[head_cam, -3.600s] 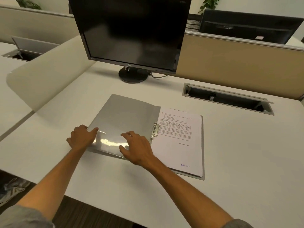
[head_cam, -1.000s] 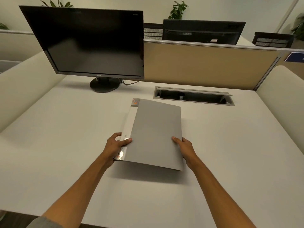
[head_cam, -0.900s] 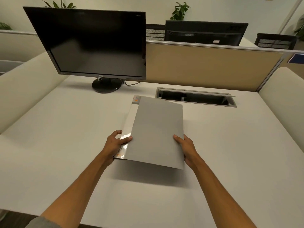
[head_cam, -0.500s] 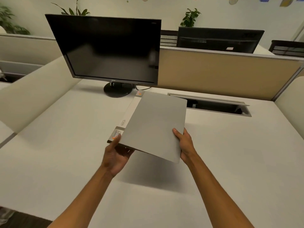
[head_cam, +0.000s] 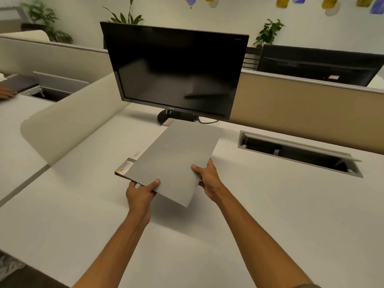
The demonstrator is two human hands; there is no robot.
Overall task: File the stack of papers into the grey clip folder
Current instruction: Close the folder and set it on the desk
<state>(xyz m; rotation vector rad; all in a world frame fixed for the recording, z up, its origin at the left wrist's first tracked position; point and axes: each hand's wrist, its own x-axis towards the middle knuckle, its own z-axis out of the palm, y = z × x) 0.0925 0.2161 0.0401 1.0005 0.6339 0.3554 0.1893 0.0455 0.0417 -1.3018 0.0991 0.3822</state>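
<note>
The grey clip folder point(head_cam: 176, 156) is closed and held in the air above the white desk, tilted with its far end toward the monitor. A white spine strip with an orange label runs along its left edge. My left hand point(head_cam: 141, 193) grips the near left corner, thumb on top. My right hand point(head_cam: 207, 177) holds the near right edge, thumb on the cover. The papers are hidden inside the closed folder.
A black monitor point(head_cam: 176, 69) on a round stand sits just behind the folder. An open cable tray point(head_cam: 299, 152) is cut into the desk point(head_cam: 270, 215) at the right. A curved cream divider point(head_cam: 68, 125) stands at the left, a beige partition behind. Another person's hand shows at the far left edge.
The open folder with papers on the desk has been closed, picked up with both hands, and lifted and swung leftward toward the monitor. My left hand now grips the near corner.
</note>
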